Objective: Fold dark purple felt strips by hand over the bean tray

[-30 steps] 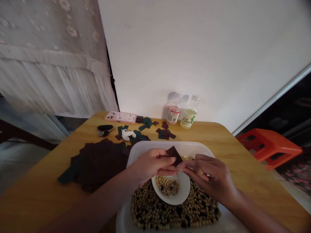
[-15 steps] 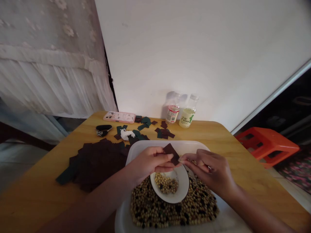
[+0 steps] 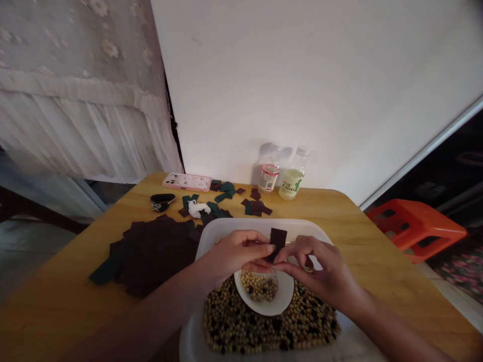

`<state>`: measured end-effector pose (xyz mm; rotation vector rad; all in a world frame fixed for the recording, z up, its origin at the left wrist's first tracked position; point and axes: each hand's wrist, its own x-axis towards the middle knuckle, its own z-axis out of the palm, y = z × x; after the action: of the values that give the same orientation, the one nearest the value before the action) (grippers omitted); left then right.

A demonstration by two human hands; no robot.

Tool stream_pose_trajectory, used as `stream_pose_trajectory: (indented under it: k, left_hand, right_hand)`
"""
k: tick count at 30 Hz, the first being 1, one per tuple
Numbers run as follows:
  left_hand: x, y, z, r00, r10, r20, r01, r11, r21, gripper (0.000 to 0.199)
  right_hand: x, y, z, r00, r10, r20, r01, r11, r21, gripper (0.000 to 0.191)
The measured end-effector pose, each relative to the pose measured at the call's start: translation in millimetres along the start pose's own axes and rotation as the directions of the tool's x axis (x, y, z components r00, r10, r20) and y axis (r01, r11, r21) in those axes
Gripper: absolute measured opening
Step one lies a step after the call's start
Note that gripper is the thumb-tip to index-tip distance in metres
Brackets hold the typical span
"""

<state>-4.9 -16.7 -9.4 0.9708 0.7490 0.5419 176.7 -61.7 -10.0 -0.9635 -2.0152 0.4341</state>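
A dark brown square of sheet material stands upright between my hands, pinched by my left hand and my right hand. Below them, a small white bowl holding pale beans sits tilted on a heap of mixed pale and black beans. That heap lies in a white plastic tray. My hands are above the bowl, and they hide its far rim.
A wooden table holds a large pile of dark squares, with smaller scattered squares behind it. A pink-cased phone, black object, white tissue and two plastic bottles stand beyond. An orange stool is at right.
The dark square has turned from tilted to nearly upright. My right hand's fingers have shifted around its lower edge, and the view has moved only slightly.
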Motion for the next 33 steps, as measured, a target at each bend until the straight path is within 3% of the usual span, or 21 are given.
stream_pose_trajectory:
  k: [7, 13, 19, 25, 33]
  left_hand:
    - [0.0, 0.9, -0.1, 0.999, -0.016, -0.045, 0.019, 0.998, 0.067, 0.021]
    - [-1.1, -0.2, -0.5, 0.999, -0.032, 0.007, 0.032, 0.999, 0.038, 0.021]
    - [-2.0, -0.5, -0.5, 0.998, -0.055, -0.003, 0.055, 0.998, 0.015, 0.021]
    - [-3.3, 2.0, -0.2, 0.998, -0.056, 0.028, 0.055, 0.998, 0.023, 0.022]
    - [-2.5, 2.4, -0.7, 0.998, -0.054, 0.033, 0.054, 0.999, -0.006, 0.022]
  right_hand:
    - [1.2, -4.9, -0.1, 0.999, 0.024, 0.046, -0.024, 1.000, -0.010, 0.025]
    - [-0.8, -0.8, -0.4, 0.997, 0.004, -0.075, -0.003, 1.000, 0.008, 0.029]
    - [-1.2, 0.4, 0.0, 1.000, 0.019, 0.015, -0.019, 1.000, 0.011, 0.027]
    - [-0.4, 0.6, -0.2, 0.995, 0.086, -0.053, -0.087, 0.996, -0.011, 0.025]
    - [0.3, -1.4, -1.5, 0.994, 0.110, -0.011, -0.110, 0.994, 0.008, 0.024]
